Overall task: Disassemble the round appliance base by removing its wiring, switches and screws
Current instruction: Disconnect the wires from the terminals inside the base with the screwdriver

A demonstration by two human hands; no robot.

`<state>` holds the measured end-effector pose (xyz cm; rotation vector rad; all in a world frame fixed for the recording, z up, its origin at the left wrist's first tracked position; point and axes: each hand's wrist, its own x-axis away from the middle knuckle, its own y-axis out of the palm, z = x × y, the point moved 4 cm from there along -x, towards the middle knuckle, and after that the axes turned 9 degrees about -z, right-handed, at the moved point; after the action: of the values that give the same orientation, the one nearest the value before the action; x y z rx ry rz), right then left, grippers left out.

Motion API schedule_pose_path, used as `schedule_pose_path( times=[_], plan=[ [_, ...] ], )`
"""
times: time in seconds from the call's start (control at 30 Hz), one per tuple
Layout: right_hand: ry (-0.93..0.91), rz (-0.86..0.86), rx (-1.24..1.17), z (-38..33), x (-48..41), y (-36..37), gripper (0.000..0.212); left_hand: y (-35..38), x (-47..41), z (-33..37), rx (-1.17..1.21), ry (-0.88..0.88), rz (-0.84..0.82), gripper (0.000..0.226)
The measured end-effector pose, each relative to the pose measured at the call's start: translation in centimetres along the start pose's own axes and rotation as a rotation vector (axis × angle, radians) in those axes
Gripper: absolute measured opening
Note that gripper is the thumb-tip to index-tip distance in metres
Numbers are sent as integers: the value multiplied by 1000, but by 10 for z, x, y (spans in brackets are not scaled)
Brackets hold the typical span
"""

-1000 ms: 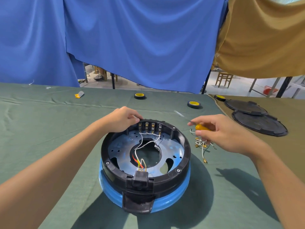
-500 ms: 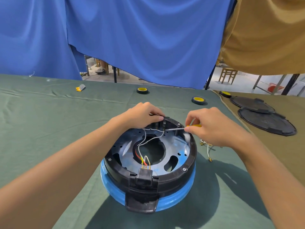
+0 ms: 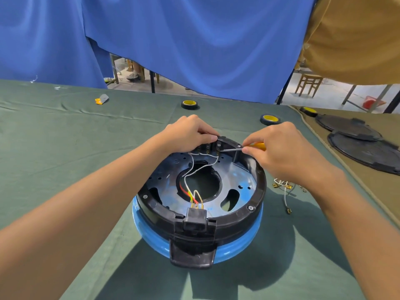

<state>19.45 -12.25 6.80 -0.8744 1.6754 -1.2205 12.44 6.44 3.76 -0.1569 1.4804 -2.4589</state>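
The round appliance base (image 3: 255, 204), black ring over a blue body, lies upside down on the green cloth. White wires (image 3: 190, 169) run from the switch block (image 3: 211, 147) at its far rim to a front connector (image 3: 195, 213) with red and yellow leads. My left hand (image 3: 188, 133) grips the far rim over the switch block. My right hand (image 3: 281, 146) holds a yellow-handled screwdriver (image 3: 258, 145); its metal shaft points left, its tip at the switch terminals.
Loose removed wires (image 3: 284, 187) with brass terminals lie on the cloth right of the base. Two tape rolls (image 3: 190, 104) (image 3: 269, 119) sit beyond it, a third (image 3: 308, 110) at the right. Two black round covers (image 3: 365, 150) lie at the far right. A small scrap (image 3: 101, 98) lies far left.
My right hand brought the screwdriver from beside the base to the switch block, tip in. My left hand slid along the far rim onto the switch block.
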Motion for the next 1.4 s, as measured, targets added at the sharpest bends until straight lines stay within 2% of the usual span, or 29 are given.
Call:
schedule_pose_path(
  times=[0.23,0.4,0.6,0.83,1.0,1.2,1.4],
  plan=[
    [-18,-58,38,4,-15,-1,17,-2,-9,-1,53,6,-20,24],
    [30,-176,7,9,-33,-7,11,-2,-11,-3,73,-9,-28,23],
    [29,-289,-3,8,-45,-12,21,-1,-10,-1,71,-15,-36,24],
    [-4,-273,-42,13,-48,-8,16,-1,-6,3,90,-26,-24,24],
    [-13,-176,71,11,-35,-8,18,-1,-6,2,72,-37,-10,23],
    [-68,-134,94,8,-26,-3,23,0,-7,0,73,-26,-9,23],
    [-85,-148,78,13,-29,-2,21,0,-6,0,67,-40,-10,22]
  ],
)
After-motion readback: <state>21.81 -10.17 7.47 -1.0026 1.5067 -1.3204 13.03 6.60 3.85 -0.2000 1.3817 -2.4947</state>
